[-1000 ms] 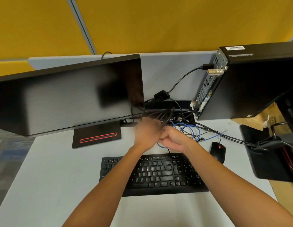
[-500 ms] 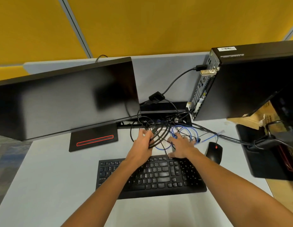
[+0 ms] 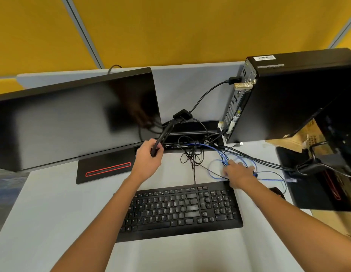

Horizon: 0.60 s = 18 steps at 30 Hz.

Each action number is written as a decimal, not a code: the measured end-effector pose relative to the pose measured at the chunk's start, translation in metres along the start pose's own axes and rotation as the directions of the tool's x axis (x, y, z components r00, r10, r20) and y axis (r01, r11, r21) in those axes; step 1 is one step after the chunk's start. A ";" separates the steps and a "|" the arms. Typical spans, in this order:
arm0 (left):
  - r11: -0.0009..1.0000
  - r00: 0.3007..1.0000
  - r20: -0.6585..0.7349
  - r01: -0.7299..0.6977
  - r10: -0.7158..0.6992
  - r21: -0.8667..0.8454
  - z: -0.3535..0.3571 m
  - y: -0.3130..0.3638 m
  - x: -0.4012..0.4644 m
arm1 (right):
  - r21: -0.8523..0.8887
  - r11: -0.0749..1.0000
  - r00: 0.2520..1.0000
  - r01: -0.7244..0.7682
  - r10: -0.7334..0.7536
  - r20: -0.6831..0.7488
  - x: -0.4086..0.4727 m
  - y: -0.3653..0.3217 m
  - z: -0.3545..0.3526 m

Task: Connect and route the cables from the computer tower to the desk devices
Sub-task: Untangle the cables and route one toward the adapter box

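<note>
My left hand (image 3: 148,160) grips a bundle of black cables (image 3: 163,136) that rises to a small black adapter (image 3: 182,114) behind the monitor (image 3: 72,116). From the adapter a black lead runs up to the back of the computer tower (image 3: 300,95). My right hand (image 3: 238,173) rests on loops of blue cable (image 3: 215,165) lying on the desk behind the keyboard (image 3: 180,209). Loose thin black cables (image 3: 192,154) lie tangled between my hands.
A black mouse (image 3: 276,192) shows partly behind my right forearm. A second monitor's base (image 3: 315,191) and clamp with cables stand at the right edge. A black cable tray (image 3: 192,128) runs along the grey partition at the desk's back.
My hands have moved apart. The left hand lifted the black bundle up and left toward the monitor; the right hand slid right onto the blue cable.
</note>
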<state>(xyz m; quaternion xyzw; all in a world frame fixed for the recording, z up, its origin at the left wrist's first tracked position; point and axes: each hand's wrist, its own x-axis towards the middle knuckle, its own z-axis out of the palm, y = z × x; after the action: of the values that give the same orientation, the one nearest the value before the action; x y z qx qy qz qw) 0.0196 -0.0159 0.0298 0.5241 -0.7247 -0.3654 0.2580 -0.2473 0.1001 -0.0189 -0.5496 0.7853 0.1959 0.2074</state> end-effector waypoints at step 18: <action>0.998 0.909 0.417 0.007 -0.031 0.060 0.068 -0.004 -0.022 | 0.996 -0.029 0.990 -0.081 0.116 0.084 -0.006 -0.056 -0.012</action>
<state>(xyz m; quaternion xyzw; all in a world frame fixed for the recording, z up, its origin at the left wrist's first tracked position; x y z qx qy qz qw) -0.0225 0.0222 -0.0137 0.4482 -0.7681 -0.4506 0.0786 -0.1935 0.0802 -0.0098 -0.1819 0.7283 -0.4161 0.5132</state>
